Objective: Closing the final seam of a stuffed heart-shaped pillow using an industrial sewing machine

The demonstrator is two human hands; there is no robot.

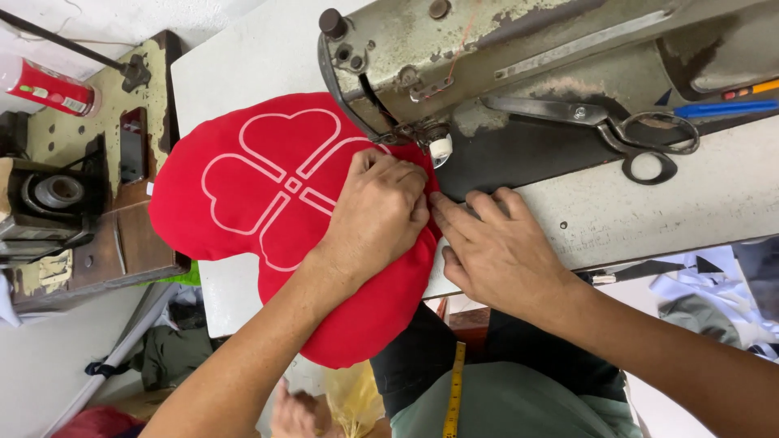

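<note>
- The sewing machine [519, 57], worn and chipped grey-green, lies across the top of the view; its needle end hangs over the right edge of the cushion and hides the cloth beneath it.
- The pale surface [649, 203] carries the machine and the cushion, and runs out to the right.
- The red heart-shaped cushion [243, 186], with a white outline pattern of four hearts, lies flat on the surface, its right edge tucked under the needle end and its lower part hanging over the near edge.
- The left hand [377, 215] lies palm down on the cushion, fingers [398, 174] bent and pressing the red cloth just beside the needle; it pinches nothing that can be seen.
- The right hand [499, 251] rests on the surface at the cushion's right edge, fingers nearly flat and together, tips touching the red cloth close to the left hand.
- Scissors [617, 130] lie on the machine bed, well behind the right hand.
- A yellow tape measure [453, 389] hangs down the person's front.
- A red can [49, 85] lies far left.
</note>
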